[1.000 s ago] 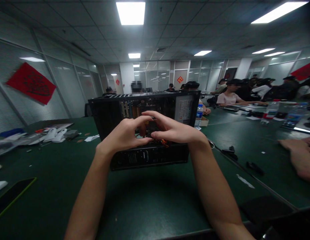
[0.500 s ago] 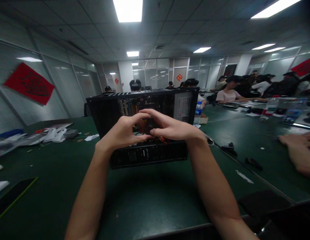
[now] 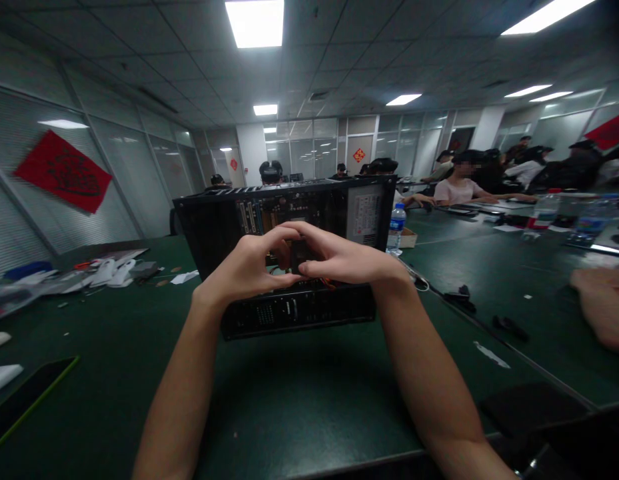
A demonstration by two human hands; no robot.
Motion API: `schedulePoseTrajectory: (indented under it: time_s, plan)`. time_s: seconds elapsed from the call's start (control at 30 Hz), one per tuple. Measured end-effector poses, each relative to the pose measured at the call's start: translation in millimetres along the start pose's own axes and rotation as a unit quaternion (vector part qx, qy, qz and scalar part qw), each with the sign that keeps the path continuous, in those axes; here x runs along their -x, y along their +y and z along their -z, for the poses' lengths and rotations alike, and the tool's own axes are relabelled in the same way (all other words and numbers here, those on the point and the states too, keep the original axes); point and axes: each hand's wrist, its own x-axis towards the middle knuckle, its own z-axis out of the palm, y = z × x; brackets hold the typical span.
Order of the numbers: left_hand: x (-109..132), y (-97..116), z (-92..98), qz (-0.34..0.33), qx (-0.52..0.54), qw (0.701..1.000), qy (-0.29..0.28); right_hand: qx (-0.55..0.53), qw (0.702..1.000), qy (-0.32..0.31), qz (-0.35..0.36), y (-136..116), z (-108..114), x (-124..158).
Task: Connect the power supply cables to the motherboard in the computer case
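Observation:
Facing me on the table is a black computer case (image 3: 296, 310) with its side off, showing the motherboard (image 3: 314, 208) and a grey power supply (image 3: 363, 213) with a label. My left hand (image 3: 249, 267) and my right hand (image 3: 342, 257) meet in front of this opening. Their thumbs and bent fingers come together in a ring around a small dark part (image 3: 299, 252). Both hands are closed at the fingertips, but what they grip is too dark to name. Orange wires (image 3: 328, 283) show just below my right hand.
The green table (image 3: 309, 400) carries a phone-like slab (image 3: 29, 400) at left, with plastic bags and white pieces (image 3: 114, 272) beyond. A water bottle (image 3: 396, 229) stands right of the case. Another person's arm (image 3: 604, 307) rests at far right.
My hands stay almost where they were, around the dark part inside the case. The view has shifted very slightly. The other person's arm at right sits a little farther toward the edge.

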Motion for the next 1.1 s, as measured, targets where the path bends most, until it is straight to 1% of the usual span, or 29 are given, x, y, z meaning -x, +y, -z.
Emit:
schedulePoseTrajectory:
  time_s: [0.17, 0.3, 0.47, 0.63, 0.73, 0.97, 1.1]
  plan:
    - [-0.1, 0.6, 1.4, 0.002, -0.004, 1.0, -0.008, -0.004, 1.0, 0.014, 0.001, 2.3, -0.7, 0.6]
    - [0.0, 0.4, 2.6, -0.002, -0.013, 1.0, -0.003, -0.002, 1.0, 0.02, -0.013, 0.0, -1.0, 0.9]
    - [1.3, 0.6, 3.2, -0.002, -0.018, 1.0, 0.015, -0.004, 0.999, 0.046, -0.023, -5.7, -6.7, -1.8]
    - [1.9, -1.2, 3.5, -0.004, -0.02, 1.0, 0.022, -0.013, 0.998, 0.064, -0.018, 1.1, -12.3, -7.0]
    - [1.8, -2.1, 3.8, -0.006, -0.018, 1.0, 0.022, -0.014, 0.998, 0.061, -0.015, 2.7, -12.4, -7.0]
    - [2.4, -0.5, 4.0, -0.003, -0.015, 1.0, 0.021, -0.008, 0.998, 0.052, -0.025, -9.8, -9.1, -3.6]
    - [1.8, -0.5, 3.1, -0.004, -0.025, 0.999, 0.021, -0.013, 0.999, 0.045, -0.028, -10.1, -5.9, -2.2]
